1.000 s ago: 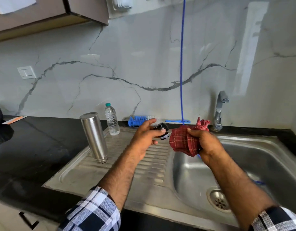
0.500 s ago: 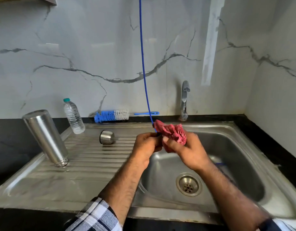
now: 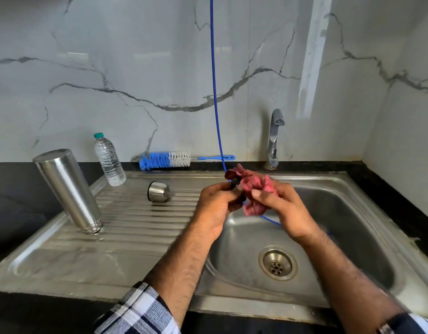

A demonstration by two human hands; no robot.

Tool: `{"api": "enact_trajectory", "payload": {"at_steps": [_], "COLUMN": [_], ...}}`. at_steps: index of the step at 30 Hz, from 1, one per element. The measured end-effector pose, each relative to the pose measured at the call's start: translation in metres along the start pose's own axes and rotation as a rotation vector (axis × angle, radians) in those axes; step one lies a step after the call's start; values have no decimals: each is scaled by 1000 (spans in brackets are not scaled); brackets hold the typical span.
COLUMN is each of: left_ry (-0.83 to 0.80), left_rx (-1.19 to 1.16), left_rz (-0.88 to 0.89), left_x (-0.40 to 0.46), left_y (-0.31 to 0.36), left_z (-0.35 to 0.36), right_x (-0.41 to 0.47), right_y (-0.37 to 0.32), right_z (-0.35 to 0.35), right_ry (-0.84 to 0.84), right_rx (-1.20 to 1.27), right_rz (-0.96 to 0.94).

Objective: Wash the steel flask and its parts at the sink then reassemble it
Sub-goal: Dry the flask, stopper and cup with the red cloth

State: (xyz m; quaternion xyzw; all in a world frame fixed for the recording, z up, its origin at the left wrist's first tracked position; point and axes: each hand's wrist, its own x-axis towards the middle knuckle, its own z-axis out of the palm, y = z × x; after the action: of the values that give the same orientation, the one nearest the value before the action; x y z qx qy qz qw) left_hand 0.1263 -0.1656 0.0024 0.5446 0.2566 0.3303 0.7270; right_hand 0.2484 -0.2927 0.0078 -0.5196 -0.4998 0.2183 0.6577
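your sleeves (image 3: 138, 309): plaid, white/navy/grey, pushed up | your forearms bare | right wrist: dark band (image 3: 386, 330)

Both hands raised together at centre frame, each gripping an item.

The left hand (image 3: 217, 206) has its fingers curled inward, the grip closed around a small dark flask stopper (image 3: 235, 183), of which only the top edge shows. The right hand (image 3: 280, 208) has its fingers curled around a bunched red cloth (image 3: 255, 191), with the thumb laid across the front of the fabric. The two hands meet at the fingertips. Both forearms are bare and converge upward from the lower frame edge; checked sleeves are rolled back near the elbows.
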Motion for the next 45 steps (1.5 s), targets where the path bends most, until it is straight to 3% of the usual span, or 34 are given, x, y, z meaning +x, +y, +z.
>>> {"api": "enact_trajectory", "payload": {"at_steps": [2,6,12,16,27,31,33,35,39,42,45], "left_ry": [-52,-137,-168,-160,-145,-181,-156,-97,-72,-121,-168], "left_rx": [-61,-110,-116,-101,94,366,362,230,-22,-42,-16], "left_rz": [-94,-213,-193,-128,292,473,438,325,72,-12,0], "left_x": [-2,-10,-9,-4,-4,1,0,0,-1,-3,0], "left_y": [5,8,11,8,-4,-7,-11,-12,-1,7,6], "left_z": [-2,-1,-1,-7,-3,-5,-2,3,8,1,-9], "right_x": [3,3,2,2,5,20,19,15,14,13,13], "right_y": [1,2,3,1,19,20,14,11,17,14,12], "right_z": [-7,-10,-14,-9,14,19,16,14,8,3,5], "right_ry": [-70,-37,-23,28,200,311,305,290,212,83,125], "right_rx": [3,-22,-482,-607,-291,-155,156,321,177,148,190], "right_rz": [-43,-12,-206,-269,-47,286,447,432,224,222,254]}}
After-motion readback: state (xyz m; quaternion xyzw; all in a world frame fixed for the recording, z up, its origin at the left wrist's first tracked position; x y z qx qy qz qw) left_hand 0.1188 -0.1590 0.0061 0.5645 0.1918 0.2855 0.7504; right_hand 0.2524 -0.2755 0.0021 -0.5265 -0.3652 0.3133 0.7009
